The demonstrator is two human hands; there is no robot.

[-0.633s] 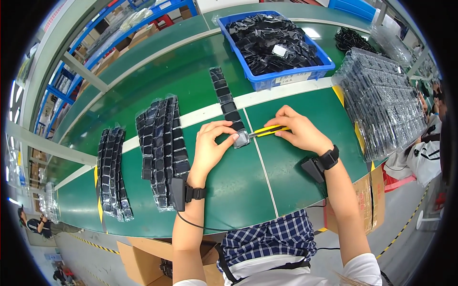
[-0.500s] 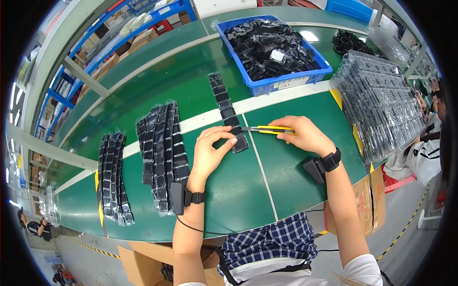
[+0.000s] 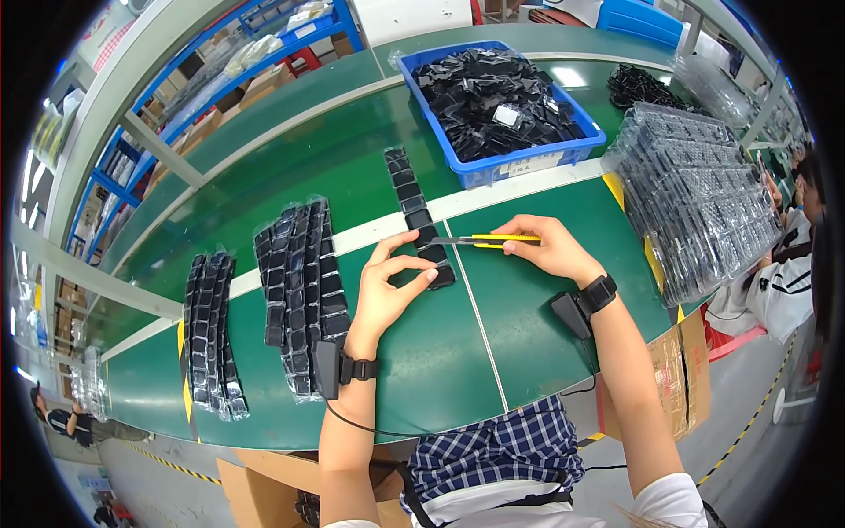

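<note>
The person wears a white top point(image 3: 493, 516) with short sleeves point(image 3: 667, 498). Each wrist has a black strap point(image 3: 359, 369) carrying a black, box-like device point(image 3: 326, 370), from which a thin dark cable point(image 3: 370, 429) hangs. The lower garment point(image 3: 493, 447) is checked, dark blue with white.

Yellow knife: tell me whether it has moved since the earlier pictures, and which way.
Yes: judged against the white rail along the bench, the yellow knife has moved farther from the person, nearer that rail.

Factory workshop, long green-topped bench point(image 3: 528, 326), blue plastic bin point(image 3: 475, 174) heaped with flat black parts point(image 3: 475, 97), stacked clear plastic trays point(image 3: 695, 202), blue-framed shelving point(image 3: 349, 25), black-and-yellow floor tape point(image 3: 176, 465), white-clad worker point(image 3: 782, 295) nearby.
</note>
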